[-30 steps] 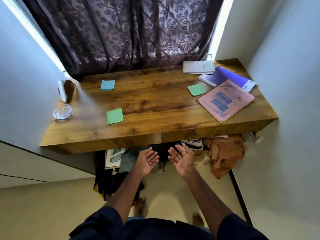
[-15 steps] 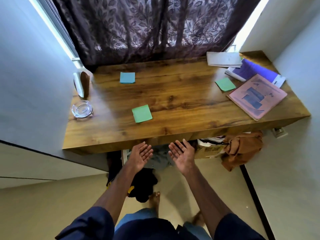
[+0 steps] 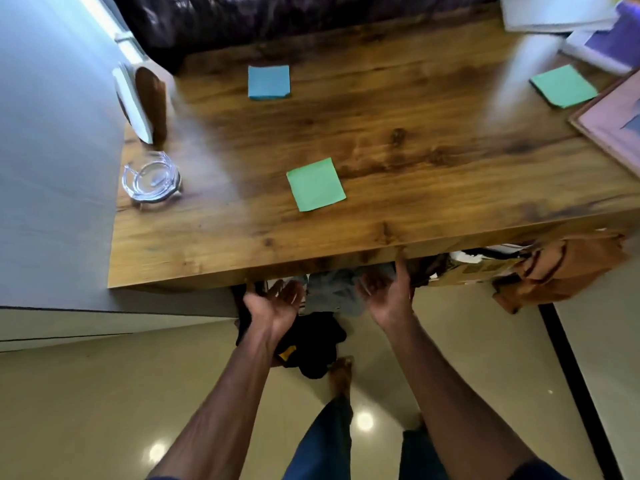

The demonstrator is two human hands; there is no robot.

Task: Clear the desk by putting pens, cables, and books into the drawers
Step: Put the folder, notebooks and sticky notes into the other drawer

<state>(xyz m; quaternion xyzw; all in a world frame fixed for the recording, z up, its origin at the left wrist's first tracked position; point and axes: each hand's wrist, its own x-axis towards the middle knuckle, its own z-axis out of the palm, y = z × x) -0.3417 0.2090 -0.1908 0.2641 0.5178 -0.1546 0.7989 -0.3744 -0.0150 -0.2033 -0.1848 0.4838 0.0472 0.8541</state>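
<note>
Head camera looks down on the desk, with both my hands at its front edge in the lower middle of the frame. My left hand is palm up, fingers loosely spread and holding nothing, its tips reaching under the lip. My right hand is also palm up and empty, one fingertip touching the lower edge of the front panel. I take that panel for the drawer fronts, closed as far as I can see, so the step in hand is getting a drawer open before anything goes in. The books lie well apart from my hands at the upper right: a pink book cut by the frame edge, a purple book above it, and white papers at the top. I see no pens or cables on the wood, only a blue note, two green ones and a glass dish at the left. Next I need to hook my fingers under the lip and pull straight toward me; I cannot tell whether a handle is hidden there.
</note>
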